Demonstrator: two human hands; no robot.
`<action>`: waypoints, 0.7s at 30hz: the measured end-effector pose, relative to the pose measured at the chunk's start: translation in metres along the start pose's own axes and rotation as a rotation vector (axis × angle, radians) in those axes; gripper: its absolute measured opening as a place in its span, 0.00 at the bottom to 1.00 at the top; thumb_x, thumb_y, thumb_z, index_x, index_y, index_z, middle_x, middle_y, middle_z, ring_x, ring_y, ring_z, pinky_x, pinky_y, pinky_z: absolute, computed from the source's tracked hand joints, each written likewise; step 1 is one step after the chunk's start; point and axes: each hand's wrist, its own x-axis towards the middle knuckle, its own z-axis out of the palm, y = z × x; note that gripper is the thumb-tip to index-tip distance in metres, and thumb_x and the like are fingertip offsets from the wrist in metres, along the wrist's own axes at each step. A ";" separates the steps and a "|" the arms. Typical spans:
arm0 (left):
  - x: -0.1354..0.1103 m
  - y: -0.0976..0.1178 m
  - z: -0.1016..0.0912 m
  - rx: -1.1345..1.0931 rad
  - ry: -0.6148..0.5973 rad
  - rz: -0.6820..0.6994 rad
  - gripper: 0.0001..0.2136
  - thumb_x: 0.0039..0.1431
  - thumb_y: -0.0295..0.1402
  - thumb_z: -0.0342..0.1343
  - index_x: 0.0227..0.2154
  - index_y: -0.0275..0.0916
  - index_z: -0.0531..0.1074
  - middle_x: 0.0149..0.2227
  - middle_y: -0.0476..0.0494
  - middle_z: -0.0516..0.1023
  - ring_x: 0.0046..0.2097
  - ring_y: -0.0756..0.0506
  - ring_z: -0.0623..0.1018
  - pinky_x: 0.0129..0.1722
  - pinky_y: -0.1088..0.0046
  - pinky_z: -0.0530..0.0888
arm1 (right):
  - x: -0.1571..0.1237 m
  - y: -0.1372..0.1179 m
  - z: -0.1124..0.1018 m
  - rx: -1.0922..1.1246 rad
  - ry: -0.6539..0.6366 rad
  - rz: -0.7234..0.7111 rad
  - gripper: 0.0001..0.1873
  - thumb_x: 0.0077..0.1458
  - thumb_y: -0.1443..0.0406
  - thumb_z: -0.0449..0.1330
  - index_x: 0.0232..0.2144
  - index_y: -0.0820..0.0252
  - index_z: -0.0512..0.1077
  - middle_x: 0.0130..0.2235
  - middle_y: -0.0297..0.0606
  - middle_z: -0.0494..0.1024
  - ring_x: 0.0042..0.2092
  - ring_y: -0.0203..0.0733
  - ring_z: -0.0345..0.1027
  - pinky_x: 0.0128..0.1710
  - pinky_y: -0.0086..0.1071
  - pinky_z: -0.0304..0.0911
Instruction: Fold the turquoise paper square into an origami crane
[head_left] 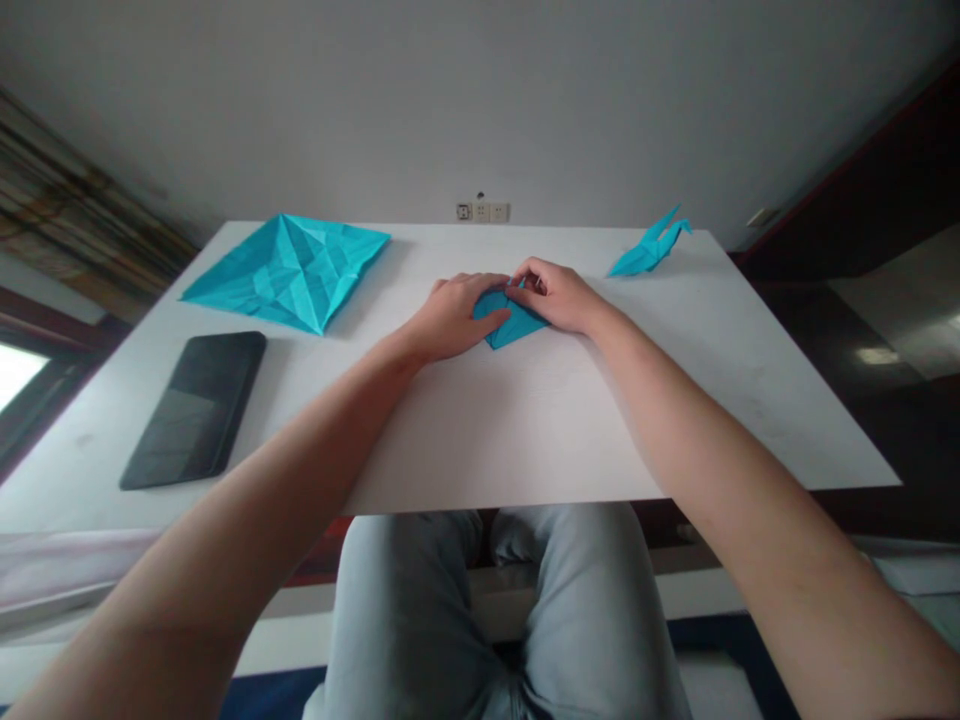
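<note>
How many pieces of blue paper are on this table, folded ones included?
3: a creased sheet lies far left, a folded piece is under the left hand and right hand, and a crane stands far right. The hands may hide more.

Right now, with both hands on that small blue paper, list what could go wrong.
The right hand pinches the folded paper near its far edge, so a tug might skew a fold. The left hand covers part of it, perhaps hiding a crooked crease. The left forearm passes near the dark device and could nudge it.
</note>
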 end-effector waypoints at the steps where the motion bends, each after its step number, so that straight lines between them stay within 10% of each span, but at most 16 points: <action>1: 0.000 0.000 0.000 0.002 -0.003 -0.002 0.30 0.78 0.44 0.63 0.79 0.46 0.85 0.77 0.34 0.90 0.77 0.24 0.87 0.81 0.40 0.79 | 0.000 0.000 0.000 -0.001 -0.002 -0.002 0.12 0.74 0.52 0.73 0.50 0.52 0.82 0.42 0.37 0.84 0.42 0.48 0.71 0.45 0.42 0.62; 21: -0.001 0.003 -0.003 0.009 -0.026 0.019 0.33 0.78 0.45 0.62 0.81 0.43 0.83 0.78 0.31 0.89 0.78 0.22 0.87 0.81 0.36 0.78 | 0.003 0.003 0.000 -0.033 0.002 -0.012 0.09 0.71 0.59 0.73 0.51 0.53 0.85 0.42 0.37 0.84 0.42 0.49 0.71 0.46 0.42 0.62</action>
